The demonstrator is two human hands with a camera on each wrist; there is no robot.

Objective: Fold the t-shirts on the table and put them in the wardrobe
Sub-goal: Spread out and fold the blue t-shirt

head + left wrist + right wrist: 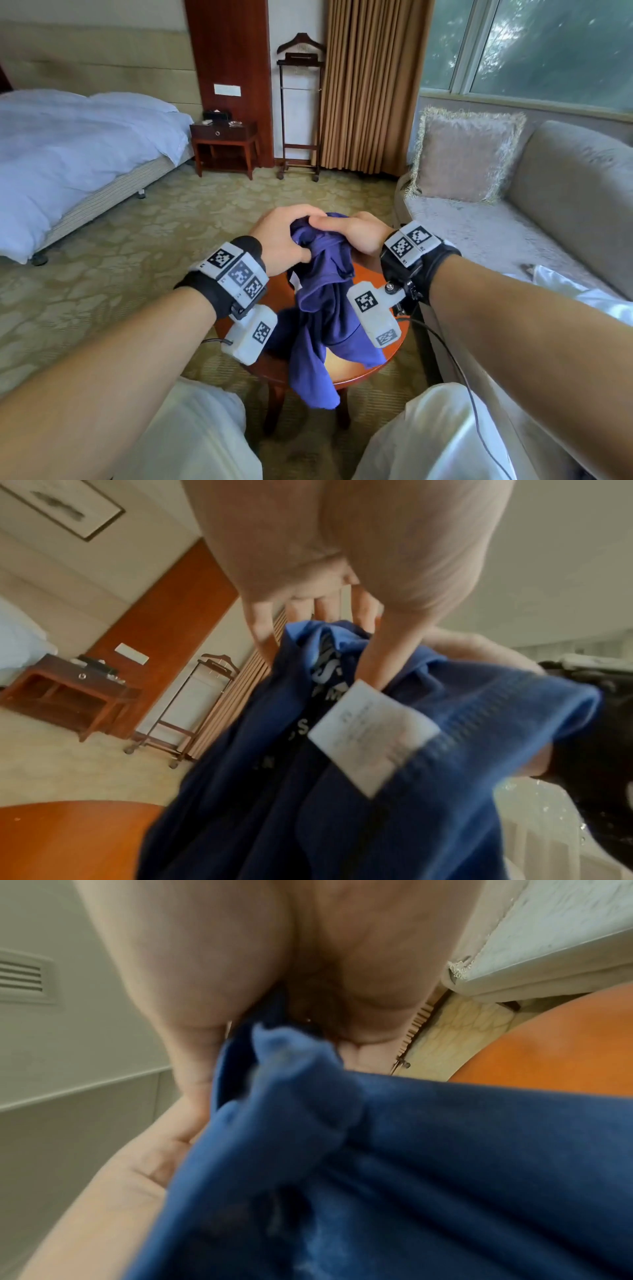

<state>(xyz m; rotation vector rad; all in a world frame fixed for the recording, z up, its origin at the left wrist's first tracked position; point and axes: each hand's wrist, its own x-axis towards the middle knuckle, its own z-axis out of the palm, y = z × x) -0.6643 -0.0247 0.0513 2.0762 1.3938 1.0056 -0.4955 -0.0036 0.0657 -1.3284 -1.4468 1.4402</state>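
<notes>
Both hands grip a bunched blue t-shirt (323,301) above the round table (366,371): the left hand (286,236) and right hand (361,233) have fingers curled into its top, close together. The cloth hangs down onto the table's middle and over its near edge, a white label (371,739) showing

Bedroom, daylight from window (534,48) at right. Patterned beige carpet (113,246). Bed (75,150) with white duvet at left; wooden nightstand (224,145) against red-brown wall panel (227,68). Valet stand (299,106) beside tan curtain (371,85). Grey sofa (555,205) with fringed cushion (466,156).
</notes>
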